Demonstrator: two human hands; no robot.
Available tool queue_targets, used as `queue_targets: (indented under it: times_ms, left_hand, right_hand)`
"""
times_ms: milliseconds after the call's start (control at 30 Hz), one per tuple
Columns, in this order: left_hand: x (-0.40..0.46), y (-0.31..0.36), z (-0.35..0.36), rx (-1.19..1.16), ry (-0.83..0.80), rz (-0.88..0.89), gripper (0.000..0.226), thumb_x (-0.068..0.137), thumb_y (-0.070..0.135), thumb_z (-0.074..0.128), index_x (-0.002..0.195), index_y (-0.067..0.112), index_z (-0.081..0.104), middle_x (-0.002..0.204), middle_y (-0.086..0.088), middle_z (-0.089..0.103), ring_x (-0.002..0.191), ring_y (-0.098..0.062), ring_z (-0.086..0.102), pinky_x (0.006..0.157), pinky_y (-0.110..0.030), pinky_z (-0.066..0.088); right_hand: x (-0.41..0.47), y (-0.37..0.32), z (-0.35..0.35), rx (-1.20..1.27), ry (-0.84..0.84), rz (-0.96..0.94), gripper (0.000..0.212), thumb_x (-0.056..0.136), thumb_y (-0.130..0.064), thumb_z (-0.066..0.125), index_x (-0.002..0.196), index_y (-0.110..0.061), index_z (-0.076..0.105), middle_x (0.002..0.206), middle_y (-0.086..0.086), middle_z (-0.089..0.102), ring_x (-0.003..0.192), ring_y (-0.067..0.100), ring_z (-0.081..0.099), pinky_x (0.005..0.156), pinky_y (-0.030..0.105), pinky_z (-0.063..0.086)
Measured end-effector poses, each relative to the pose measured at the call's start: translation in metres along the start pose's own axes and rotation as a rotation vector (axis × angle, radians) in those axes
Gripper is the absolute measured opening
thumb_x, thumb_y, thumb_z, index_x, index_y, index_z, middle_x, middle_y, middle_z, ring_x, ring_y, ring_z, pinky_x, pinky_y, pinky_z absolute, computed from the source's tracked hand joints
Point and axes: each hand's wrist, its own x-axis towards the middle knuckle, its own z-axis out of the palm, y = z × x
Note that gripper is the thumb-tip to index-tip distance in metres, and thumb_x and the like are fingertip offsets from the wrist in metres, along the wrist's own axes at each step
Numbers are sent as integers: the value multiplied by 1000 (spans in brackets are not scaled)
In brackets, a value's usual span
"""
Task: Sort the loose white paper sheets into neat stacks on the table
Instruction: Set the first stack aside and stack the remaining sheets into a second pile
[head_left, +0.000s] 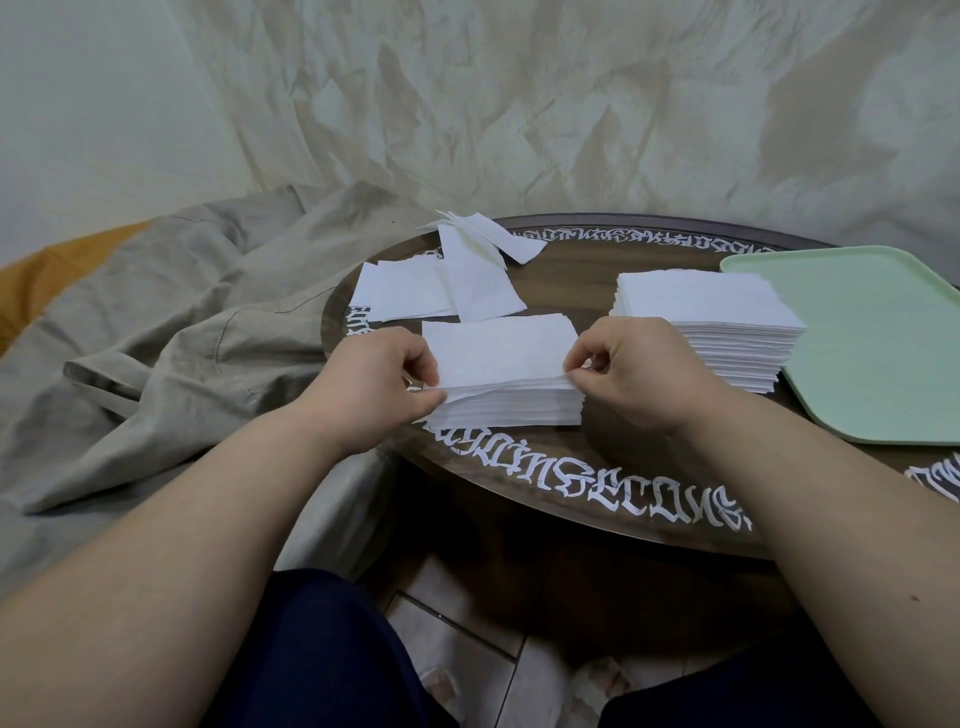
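Note:
A stack of white paper sheets (506, 395) lies near the front edge of the round dark wooden table (582, 462). My left hand (376, 387) pinches the left edge of its top sheet (498, 351), and my right hand (641, 376) pinches the right edge. A taller, neat stack of white sheets (709, 322) stands just right of my right hand. Several loose white sheets (441, 286) lie scattered at the table's far left, some overlapping and tilted.
A pale green tray (872, 343) sits at the table's right side, touching the taller stack. Rumpled beige fabric (171, 338) spreads to the left of the table. White lettering rings the table's rim. A draped sheet covers the wall behind.

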Motion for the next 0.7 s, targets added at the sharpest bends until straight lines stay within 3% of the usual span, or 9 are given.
queue_targets:
  times_ms: [200, 333, 533, 700]
  left_hand:
    - [0, 7, 1, 86, 3, 75, 23, 70, 23, 78, 79, 27, 57, 92, 3, 61, 86, -15, 56, 82, -33, 46]
    - [2, 8, 4, 117, 0, 85, 11, 75, 22, 73, 80, 21, 63, 90, 3, 65, 88, -18, 59, 82, -36, 47]
    - [2, 8, 4, 88, 60, 39, 8, 80, 19, 66, 75, 24, 63, 80, 6, 69, 82, -16, 63, 77, -33, 49]
    - [2, 10, 2, 27, 137, 10, 14, 80, 17, 66, 72, 28, 60, 71, 7, 68, 74, -14, 65, 74, -31, 49]
  right_hand:
    - [1, 3, 2, -6, 3, 8, 13, 88, -24, 61, 90, -20, 73, 74, -22, 46, 80, 8, 50, 76, 29, 47]
    - [1, 2, 3, -7, 7, 10, 13, 86, -29, 63, 87, -21, 73, 70, -21, 46, 75, 7, 48, 70, 27, 43]
    - [6, -5, 8, -60, 52, -52, 25, 82, -45, 66, 95, -24, 70, 93, -5, 65, 96, 15, 47, 83, 36, 44]
    - [10, -9, 10, -111, 85, -70, 20, 88, -37, 61, 98, -22, 69, 96, -2, 67, 100, 17, 49, 82, 35, 44]
